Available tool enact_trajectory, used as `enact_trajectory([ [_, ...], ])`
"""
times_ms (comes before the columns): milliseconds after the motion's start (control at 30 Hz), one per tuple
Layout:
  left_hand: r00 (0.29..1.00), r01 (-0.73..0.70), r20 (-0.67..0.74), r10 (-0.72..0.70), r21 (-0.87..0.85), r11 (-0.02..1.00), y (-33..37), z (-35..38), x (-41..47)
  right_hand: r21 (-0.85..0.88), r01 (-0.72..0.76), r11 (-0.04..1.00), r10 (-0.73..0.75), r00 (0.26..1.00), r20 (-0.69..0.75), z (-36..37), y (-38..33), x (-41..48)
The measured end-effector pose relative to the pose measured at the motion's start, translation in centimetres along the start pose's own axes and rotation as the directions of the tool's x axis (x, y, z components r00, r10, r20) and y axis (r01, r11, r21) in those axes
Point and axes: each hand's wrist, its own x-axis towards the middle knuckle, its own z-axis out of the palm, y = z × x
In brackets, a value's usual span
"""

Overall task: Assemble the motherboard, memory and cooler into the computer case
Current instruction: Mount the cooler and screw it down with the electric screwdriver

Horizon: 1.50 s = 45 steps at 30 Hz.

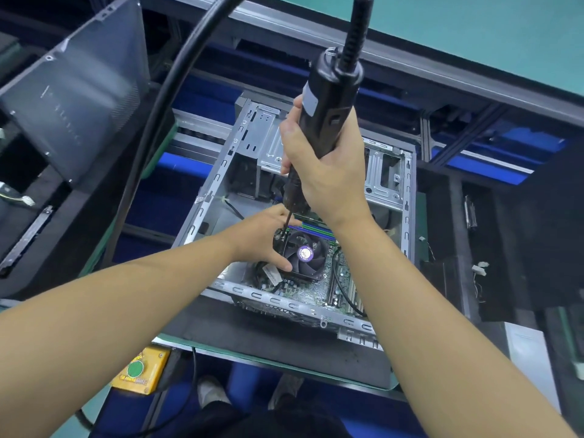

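An open metal computer case [208, 197] lies on the bench with a green motherboard [316, 292] inside it. A black cooler fan [305, 252] with a purple hub label sits on the board, and coloured memory slots [311, 227] lie just behind it. My right hand [325, 165] grips a black electric screwdriver [328, 90] held upright, its bit reaching down to the cooler's far-left corner. My left hand [264, 237] rests on the cooler's left side, with the thumb along its near edge and fingers by the bit.
A grey case side panel [79, 99] leans at the left. A thick black cable [164, 99] and the screwdriver's coiled cord [357, 30] hang from above. A yellow box with a green button [140, 371] sits at the bench front. Drive bays [382, 175] fill the case's far end.
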Motion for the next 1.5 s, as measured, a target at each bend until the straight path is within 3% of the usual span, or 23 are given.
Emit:
enact_trajectory([
  [200,0.999,0.031,-0.045,-0.028,0.056,0.998,-0.4,0.1,0.1,-0.005,0.005,1.0,-0.005,1.0,-0.007,-0.1,0.5,0.2],
  [400,0.995,0.098,0.005,-0.099,0.06,0.993,-1.0,0.2,0.5,0.02,0.016,1.0,-0.016,1.0,0.015,0.1,0.8,0.3],
  [667,0.994,0.09,0.055,-0.091,0.014,0.996,-1.1,0.1,0.3,0.018,0.037,0.999,-0.037,0.998,0.042,-0.1,0.9,0.5],
  [800,0.991,0.128,0.022,-0.132,0.112,0.985,0.0,0.1,-0.5,0.015,0.032,0.999,-0.032,0.999,0.037,-0.4,0.6,0.5],
  [867,0.946,0.323,-0.023,-0.322,0.07,0.944,1.0,0.2,-1.0,0.036,0.039,0.999,-0.04,0.999,0.031,-0.7,0.3,0.5],
  [967,0.772,0.635,-0.151,-0.617,0.16,0.755,3.1,1.0,-1.4,0.036,0.051,0.998,-0.052,0.998,0.029,-0.9,0.1,0.5],
  [1033,0.759,0.651,-0.142,-0.636,0.19,0.735,4.3,2.0,-1.3,0.04,0.045,0.998,-0.046,0.998,0.031,-1.0,0.0,0.5],
  [1100,0.781,0.622,-0.032,-0.624,0.141,0.771,5.0,2.8,-0.9,0.039,0.034,0.999,-0.035,0.999,0.036,-1.1,0.1,0.5],
  [1167,0.755,0.653,0.037,-0.655,0.062,0.755,5.5,2.7,-0.5,0.037,0.029,0.999,-0.031,0.999,0.042,-1.2,0.1,0.5],
  [1233,0.713,0.702,0.05,-0.7,-0.043,0.711,5.8,2.2,-0.2,0.041,0.03,0.999,-0.032,0.998,0.051,-1.3,0.3,0.5],
  [1333,0.706,0.705,0.019,-0.708,-0.121,0.699,5.3,2.6,-0.2,0.057,0.029,0.998,-0.031,0.998,0.047,-1.3,0.3,0.7],
  [1400,0.657,0.73,-0.034,-0.753,-0.223,0.646,4.8,3.1,-0.1,0.073,0.035,0.997,-0.039,0.998,0.046,-1.3,0.4,0.8],
  [1500,0.59,0.732,0.009,-0.807,-0.428,0.53,4.7,3.4,0.2,0.077,0.038,0.996,-0.042,0.997,0.059,-1.3,0.5,0.9],
])
